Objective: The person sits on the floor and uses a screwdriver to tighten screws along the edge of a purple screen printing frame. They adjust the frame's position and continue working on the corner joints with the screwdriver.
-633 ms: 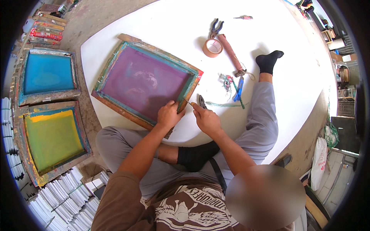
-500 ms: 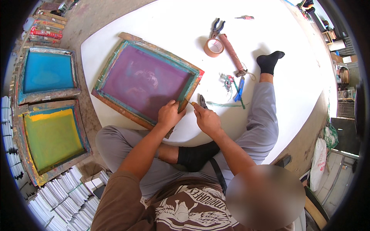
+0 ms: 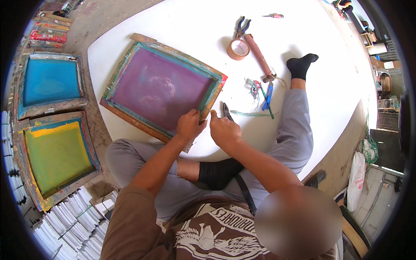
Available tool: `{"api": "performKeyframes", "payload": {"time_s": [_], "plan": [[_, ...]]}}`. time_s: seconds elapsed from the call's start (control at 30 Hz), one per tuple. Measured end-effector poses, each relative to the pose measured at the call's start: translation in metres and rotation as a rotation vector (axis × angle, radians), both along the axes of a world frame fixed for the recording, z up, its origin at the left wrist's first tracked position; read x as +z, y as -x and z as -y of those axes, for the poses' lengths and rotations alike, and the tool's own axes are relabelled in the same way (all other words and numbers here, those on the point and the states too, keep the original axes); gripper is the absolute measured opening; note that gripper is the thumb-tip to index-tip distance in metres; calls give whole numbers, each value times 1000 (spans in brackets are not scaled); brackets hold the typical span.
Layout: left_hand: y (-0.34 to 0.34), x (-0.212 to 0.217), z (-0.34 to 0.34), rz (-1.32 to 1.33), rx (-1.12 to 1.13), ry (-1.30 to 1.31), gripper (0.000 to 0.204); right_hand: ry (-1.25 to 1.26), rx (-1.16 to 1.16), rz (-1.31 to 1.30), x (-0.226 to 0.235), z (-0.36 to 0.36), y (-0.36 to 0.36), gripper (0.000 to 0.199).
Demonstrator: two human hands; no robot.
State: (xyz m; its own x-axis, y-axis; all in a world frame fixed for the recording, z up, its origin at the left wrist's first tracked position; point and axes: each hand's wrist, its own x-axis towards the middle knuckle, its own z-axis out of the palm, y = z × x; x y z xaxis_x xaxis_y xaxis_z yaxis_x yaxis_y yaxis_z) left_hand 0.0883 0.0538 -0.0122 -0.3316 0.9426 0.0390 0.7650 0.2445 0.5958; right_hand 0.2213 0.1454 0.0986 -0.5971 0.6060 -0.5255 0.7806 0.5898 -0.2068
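White board [image 3: 182, 26] on prob. concrete floor [image 3: 108, 13]

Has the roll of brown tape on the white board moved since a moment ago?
No. The roll of brown tape sits at the same spot beside the pliers.

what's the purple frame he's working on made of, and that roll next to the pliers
The purple screen frame looks like wood: thick, straight bars with worn, paint-smeared edges, bare brown at the corners. Its purple panel looks like a fine stretched mesh, flat and matte, though the weave is too small to see. The tape roll looks like brown plastic packing tape on a paler, probably cardboard, core. The left hand rests on the frame's edge.
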Motion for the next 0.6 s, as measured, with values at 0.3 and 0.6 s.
{"api": "performKeyframes", "payload": {"time_s": [0.3,0.6], "plan": [[3,6,-1,27,-9,8,35,107,-145,-203,-18,-3,-16,39],[2,5,-1,-3,8,20,35,320,-226,-439,-63,-18,-41,42]]}}
